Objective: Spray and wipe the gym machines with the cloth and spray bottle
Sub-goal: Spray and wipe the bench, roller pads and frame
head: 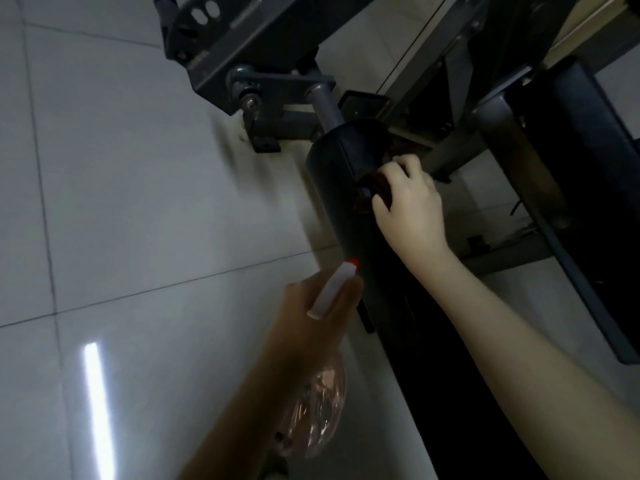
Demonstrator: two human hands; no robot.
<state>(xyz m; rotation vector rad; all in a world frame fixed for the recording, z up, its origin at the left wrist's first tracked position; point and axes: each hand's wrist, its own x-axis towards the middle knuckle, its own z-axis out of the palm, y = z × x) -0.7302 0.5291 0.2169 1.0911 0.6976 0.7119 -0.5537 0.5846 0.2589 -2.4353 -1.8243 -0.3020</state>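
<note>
Cloth (377,190), dark and bunched, lies against the right side of a black padded roller (337,174) on the gym machine (493,129), in the middle of the view. The right hand (412,206) grips it, fingers curled over the cloth and pressing it to the padding, with the bare forearm reaching in from the near right. The left hand (308,323) is nearer and lower, wrapped round the neck of the spray bottle (320,414). The bottle's clear, pinkish body hangs below that hand, and its white head with an orange tip points at the roller's near part, just beside it. A grey metal bracket (277,88) carries the roller's far end. Pale floor tiles (121,168) spread to the left, with a bright streak of reflected light (95,403) on them at the near left.
</note>
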